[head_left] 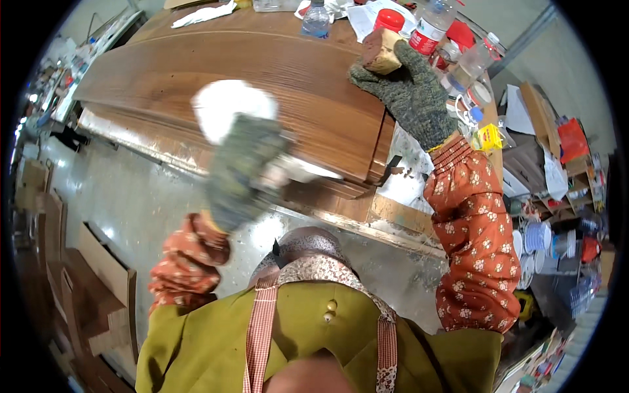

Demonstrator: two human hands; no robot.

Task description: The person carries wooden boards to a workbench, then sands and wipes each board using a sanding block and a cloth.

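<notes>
A brown wood-grain panel (pixel 275 78) with a raised, sloped edge lies on the workbench. My left hand (pixel 242 173), in a grey-green knit glove and smeared by motion, grips a white cloth (pixel 232 108) over the panel's near edge. A white end of it shows at the hand's other side. In the same kind of glove, my right hand (pixel 416 95) is closed around a small block (pixel 382 51), reddish-brown on one side and pale yellow on another. That hand is above the panel's right end, beside the bottles.
Plastic bottles (pixel 429 29), a red-capped container (pixel 389 21) and a small yellow box (pixel 489 137) crowd the bench's right side. A white glove (pixel 204 14) lies at the far left. Cardboard (pixel 105 262) leans at lower left; buckets (pixel 537 237) stand at right.
</notes>
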